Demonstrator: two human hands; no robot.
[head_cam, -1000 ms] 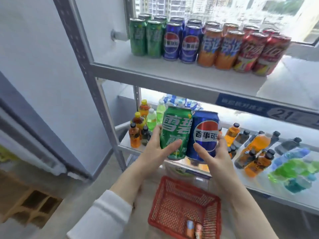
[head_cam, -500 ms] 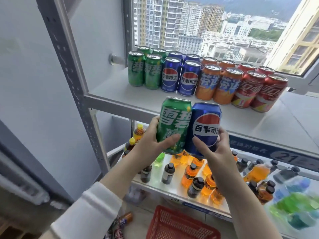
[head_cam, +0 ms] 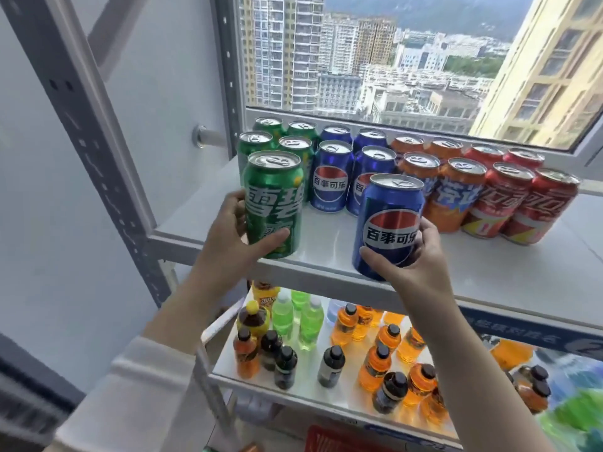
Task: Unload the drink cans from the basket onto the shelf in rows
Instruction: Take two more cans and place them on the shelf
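Note:
My left hand [head_cam: 233, 230] grips a green can [head_cam: 273, 203] at the front left of the white upper shelf [head_cam: 489, 275], in front of the green row. My right hand [head_cam: 414, 259] grips a blue can [head_cam: 388, 223] near the shelf's front edge, in front of the blue row. Whether either can touches the shelf I cannot tell. Behind them stand rows of green cans [head_cam: 257, 141], blue cans [head_cam: 334, 171], orange cans [head_cam: 456, 190] and red cans [head_cam: 535, 203]. Only the red basket's rim [head_cam: 329, 440] shows at the bottom edge.
A grey perforated upright [head_cam: 85, 125] frames the shelf on the left. The lower shelf [head_cam: 293, 391] holds several orange, green and dark bottles. A window [head_cam: 391, 60] lies behind the cans. Bare shelf surface lies to the right, in front of the orange and red rows.
Both hands have lifted the two cans from below shelf level up over the upper shelf and moved them apart, green to the left, blue to the right. The camera has tilted upward.

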